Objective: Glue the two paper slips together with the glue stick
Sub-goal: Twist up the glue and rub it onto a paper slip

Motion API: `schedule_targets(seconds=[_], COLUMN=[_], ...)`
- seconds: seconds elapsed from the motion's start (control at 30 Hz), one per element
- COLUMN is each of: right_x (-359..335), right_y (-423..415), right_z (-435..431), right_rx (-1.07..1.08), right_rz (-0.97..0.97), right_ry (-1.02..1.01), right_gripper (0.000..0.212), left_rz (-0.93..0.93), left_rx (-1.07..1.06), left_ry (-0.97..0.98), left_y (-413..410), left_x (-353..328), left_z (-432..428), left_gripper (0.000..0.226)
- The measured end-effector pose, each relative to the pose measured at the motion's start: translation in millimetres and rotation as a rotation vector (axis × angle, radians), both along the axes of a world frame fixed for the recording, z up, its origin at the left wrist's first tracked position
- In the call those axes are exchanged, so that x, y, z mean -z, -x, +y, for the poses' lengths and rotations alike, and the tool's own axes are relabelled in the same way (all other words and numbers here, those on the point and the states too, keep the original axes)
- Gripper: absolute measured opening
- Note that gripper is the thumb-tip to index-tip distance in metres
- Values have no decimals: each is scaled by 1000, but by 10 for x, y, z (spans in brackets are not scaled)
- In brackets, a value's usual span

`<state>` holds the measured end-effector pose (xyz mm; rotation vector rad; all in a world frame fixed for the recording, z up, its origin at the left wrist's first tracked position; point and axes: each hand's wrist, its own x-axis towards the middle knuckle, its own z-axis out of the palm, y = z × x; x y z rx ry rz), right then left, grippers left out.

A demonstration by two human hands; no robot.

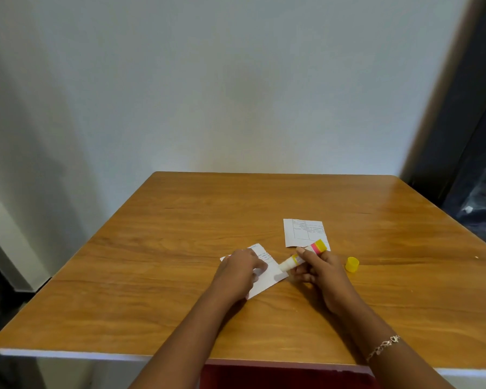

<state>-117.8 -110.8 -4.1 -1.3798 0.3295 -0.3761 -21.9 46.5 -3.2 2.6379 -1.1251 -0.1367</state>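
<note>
Yellow and pink plastic is showing at the upper end of the glue stick, which the right hand is gripping with the fingers curled closed around its barrel. That hand is holding the stick tilted, its pale, uncapped tip pointing down and to the left and meeting the right edge of the near paper slip. The right forearm is reaching in from the lower right, with a thin metal bracelet sitting on the wrist.

The left hand is lying palm down on the near paper slip, fingers loosely bent and pressing the sheet flat against the table; it is gripping nothing, only resting on the paper. Its forearm is coming in from the bottom centre, angled up toward the slip.

The near slip is white, roughly rectangular and lying rotated on the wood, with faint printed lines near its far corner. A second paper slip, also white and printed with a ruled grid, is lying flat just beyond the right hand, apart from the first. The stick's upper end is overlapping its near edge in this view. A small yellow cap, cylindrical, is standing on the table just to the right of the right hand. The tabletop is smooth, glossy wood with orange-brown grain and a pale edge.
</note>
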Motion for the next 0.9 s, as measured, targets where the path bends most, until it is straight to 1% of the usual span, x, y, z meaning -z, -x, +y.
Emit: schedule_targets(seconds=[0.13,0.23,0.3,0.37,0.5,0.67,0.9], right_x=[16,-4,-27,-47,-58,-65,-109], right_y=[-23,-81,-144,-212,-338,-433,-470], right_z=[-12,-39,-76,-110,-113,-82,-21], right_rx=[27,46,64,61,52,87,62], right_rz=[-13,-13,0,19,89,142,164], right_ry=[16,20,59,126,320,596,732], right_gripper=[11,6,6,2,16,21,20], left_rz=[-65,-135,-168,-202,-199,-181,-166], left_rx=[-78,-138,-167,-178,-204,-215,-209], left_ry=[21,17,15,-2,5,19,1], left_y=[39,86,135,185,235,261,260], left_x=[5,27,59,91,112,100,81], left_z=[-12,-39,-69,-98,-137,-159,-158], left_gripper=[28,28,30,31,31,31,30])
